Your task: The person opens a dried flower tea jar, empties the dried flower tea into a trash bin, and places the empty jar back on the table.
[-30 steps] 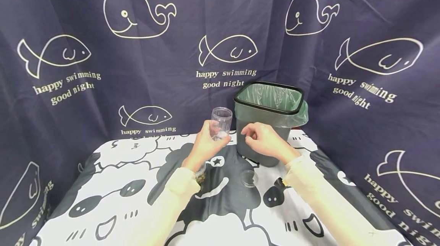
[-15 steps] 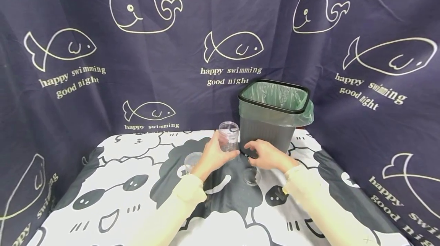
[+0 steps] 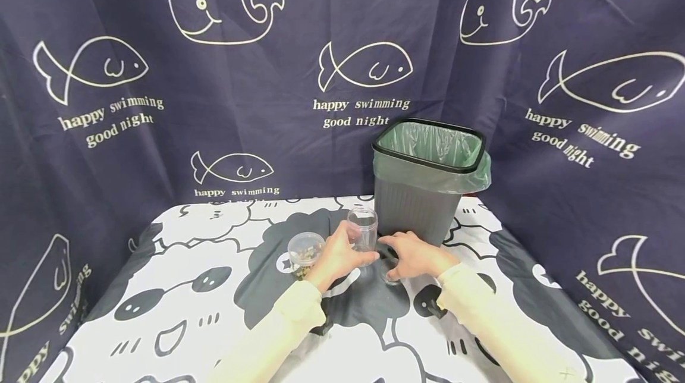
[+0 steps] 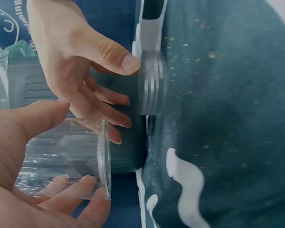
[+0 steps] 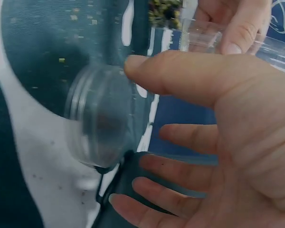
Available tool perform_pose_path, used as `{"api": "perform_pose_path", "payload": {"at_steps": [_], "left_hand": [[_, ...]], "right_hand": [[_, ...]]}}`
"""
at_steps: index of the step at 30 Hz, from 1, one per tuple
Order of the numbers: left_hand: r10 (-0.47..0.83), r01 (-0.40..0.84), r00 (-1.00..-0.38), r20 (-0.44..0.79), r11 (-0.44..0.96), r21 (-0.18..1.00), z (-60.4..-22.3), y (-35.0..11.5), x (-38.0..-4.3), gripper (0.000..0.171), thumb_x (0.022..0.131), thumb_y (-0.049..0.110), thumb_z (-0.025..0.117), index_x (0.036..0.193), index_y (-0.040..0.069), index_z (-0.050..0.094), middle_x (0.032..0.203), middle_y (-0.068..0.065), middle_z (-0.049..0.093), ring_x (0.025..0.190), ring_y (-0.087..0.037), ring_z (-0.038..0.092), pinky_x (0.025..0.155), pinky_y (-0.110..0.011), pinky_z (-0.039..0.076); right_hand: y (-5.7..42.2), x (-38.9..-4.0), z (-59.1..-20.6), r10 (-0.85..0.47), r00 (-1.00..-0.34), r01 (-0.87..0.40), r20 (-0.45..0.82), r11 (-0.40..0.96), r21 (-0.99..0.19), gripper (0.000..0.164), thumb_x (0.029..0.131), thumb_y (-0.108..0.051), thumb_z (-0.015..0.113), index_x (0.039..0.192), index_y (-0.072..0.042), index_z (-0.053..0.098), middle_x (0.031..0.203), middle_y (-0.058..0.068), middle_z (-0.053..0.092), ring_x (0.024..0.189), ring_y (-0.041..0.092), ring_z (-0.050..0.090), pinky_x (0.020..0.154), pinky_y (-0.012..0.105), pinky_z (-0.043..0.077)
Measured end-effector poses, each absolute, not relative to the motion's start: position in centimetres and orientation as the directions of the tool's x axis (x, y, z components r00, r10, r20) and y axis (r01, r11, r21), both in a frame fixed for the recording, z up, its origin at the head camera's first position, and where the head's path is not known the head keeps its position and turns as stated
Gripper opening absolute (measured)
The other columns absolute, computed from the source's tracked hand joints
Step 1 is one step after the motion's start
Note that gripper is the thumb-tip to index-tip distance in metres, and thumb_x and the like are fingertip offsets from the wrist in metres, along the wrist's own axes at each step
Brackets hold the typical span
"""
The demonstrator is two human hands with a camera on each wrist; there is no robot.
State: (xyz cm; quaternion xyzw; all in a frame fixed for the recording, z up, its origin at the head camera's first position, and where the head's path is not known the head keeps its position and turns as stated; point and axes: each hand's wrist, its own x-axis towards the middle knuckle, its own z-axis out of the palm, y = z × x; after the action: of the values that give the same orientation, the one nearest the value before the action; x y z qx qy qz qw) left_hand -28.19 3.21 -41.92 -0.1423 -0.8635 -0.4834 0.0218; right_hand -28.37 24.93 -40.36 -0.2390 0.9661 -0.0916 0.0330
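Observation:
A clear plastic jar (image 3: 364, 221) with nothing in it is in my left hand (image 3: 336, 259), its wall between thumb and fingers, low over the cloth. In the left wrist view the jar (image 4: 61, 154) lies across the palm, fingers showing through it. My right hand (image 3: 416, 256) reaches down to a clear round lid (image 5: 102, 116) on the cloth. Its thumb tip is right at the lid's edge, while the fingers are spread and loosely bent. Behind my left wrist stands a second clear jar (image 3: 306, 247) with dried greenish-yellow bits inside, partly hidden by the hand.
A grey trash bin (image 3: 412, 207) with a black rim and green liner stands just behind my right hand. Small crumbs are scattered on the sheep-patterned tablecloth (image 3: 176, 311). A dark blue curtain (image 3: 241, 85) closes off the back and sides.
My left hand has lowered the jar toward the cloth and slightly right. My right hand has come down from beside the bin to the lid. The second jar has come into fuller view.

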Motion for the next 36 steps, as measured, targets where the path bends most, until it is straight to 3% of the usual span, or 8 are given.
{"api": "perform_pose_path", "payload": {"at_steps": [5,12,26,36], "left_hand": [[0.248,0.287,-0.951,0.184,0.489,0.824,-42.7,3.3,-28.0,0.067,0.074,0.033,0.092,0.125,0.013,0.054,0.124,-0.012,0.065,0.113,-0.032,0.064,0.089,-0.045,0.053],[0.261,0.313,-0.944,0.200,0.532,0.786,-44.0,3.8,-28.1,0.067,0.070,0.033,0.094,0.120,0.011,0.055,0.107,-0.006,0.064,0.093,-0.021,0.061,0.082,-0.038,0.052],[0.287,0.297,-0.943,0.168,0.502,0.812,-44.7,3.6,-28.2,0.065,0.068,0.030,0.096,0.118,0.012,0.057,0.113,-0.004,0.066,0.111,-0.025,0.066,0.096,-0.039,0.053],[0.309,0.304,-0.937,0.161,0.501,0.810,-45.1,3.4,-27.9,0.064,0.066,0.028,0.097,0.115,0.012,0.058,0.114,-0.009,0.069,0.109,-0.028,0.066,0.096,-0.041,0.052]], "right_hand": [[24.7,-28.2,-41.1,-0.446,-0.893,-0.426,-0.065,0.883,-0.199,0.088,0.069,-0.032,0.093,0.145,-0.005,0.056,0.128,0.014,0.062,0.119,0.041,0.054,0.101,0.051,0.049],[24.9,-28.1,-42.1,-0.435,-0.898,-0.418,-0.059,0.888,-0.194,0.083,0.066,-0.034,0.094,0.138,-0.009,0.062,0.122,0.011,0.061,0.115,0.037,0.057,0.099,0.048,0.050],[25.0,-27.8,-41.9,-0.443,-0.896,-0.423,-0.042,0.877,-0.229,0.070,0.067,-0.026,0.093,0.129,-0.008,0.066,0.116,0.008,0.063,0.102,0.026,0.058,0.091,0.044,0.051],[25.0,-27.9,-42.3,-0.505,-0.863,-0.498,0.015,0.846,-0.192,0.062,0.065,-0.023,0.091,0.120,-0.005,0.069,0.098,0.002,0.060,0.084,0.015,0.053,0.079,0.035,0.050]]}}
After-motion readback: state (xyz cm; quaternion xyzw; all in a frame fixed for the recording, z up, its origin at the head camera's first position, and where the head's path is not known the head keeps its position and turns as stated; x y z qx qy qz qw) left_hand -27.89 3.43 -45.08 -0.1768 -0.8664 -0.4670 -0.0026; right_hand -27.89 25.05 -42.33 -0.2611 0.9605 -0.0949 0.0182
